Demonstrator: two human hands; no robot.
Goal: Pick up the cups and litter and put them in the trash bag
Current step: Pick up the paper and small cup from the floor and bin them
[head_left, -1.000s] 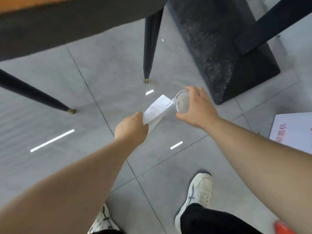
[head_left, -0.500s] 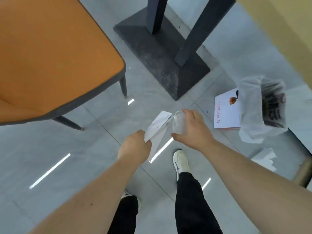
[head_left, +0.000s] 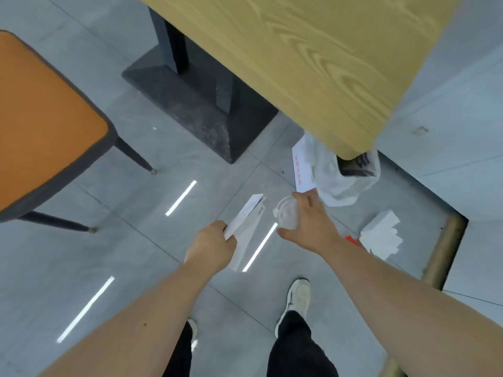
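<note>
My left hand grips a folded white paper slip that points up and to the right. My right hand holds a clear plastic cup beside the slip, fingers spread around it. The translucent white trash bag lies open on the floor just beyond my right hand, partly under the table corner. A white card with red print lies against the bag's left side. Crumpled white tissue and a small red scrap lie on the floor to the right of my right forearm.
A yellow wooden tabletop overhangs the bag, on a dark pedestal base. An orange chair with dark legs stands at the left. A brass post stands at the right. My two feet are on the grey tile floor.
My view has risen and swung right, so the tabletop now covers the upper frame. Both hands, still holding the paper and the cup, have come closer to the trash bag.
</note>
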